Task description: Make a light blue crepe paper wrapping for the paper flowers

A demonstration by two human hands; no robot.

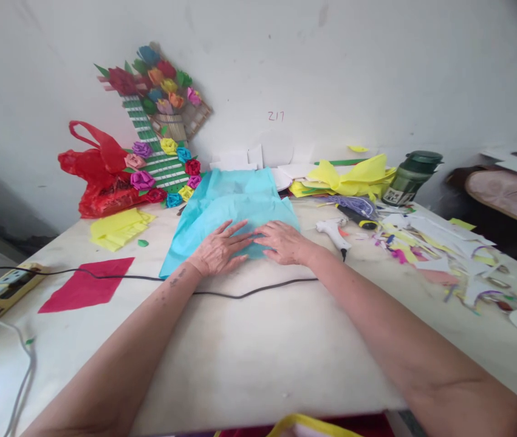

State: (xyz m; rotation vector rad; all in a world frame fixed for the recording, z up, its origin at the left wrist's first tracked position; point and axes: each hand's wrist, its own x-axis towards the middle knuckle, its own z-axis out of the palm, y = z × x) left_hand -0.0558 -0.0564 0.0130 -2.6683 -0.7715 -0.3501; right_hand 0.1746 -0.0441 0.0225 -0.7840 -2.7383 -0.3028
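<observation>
A light blue sheet of tissue paper lies folded on the pale table, running back toward the wall. My left hand rests flat on its near edge, fingers stretched out and open. My right hand lies flat beside it, fingertips meeting the left hand's, pressing the same paper. Neither hand grips anything.
A white glue gun lies right of the hands, its black cord crossing to a power strip. Red paper, yellow paper, a red bag, a paper-flower frame, yellow sheets, a green bottle and scraps surround them.
</observation>
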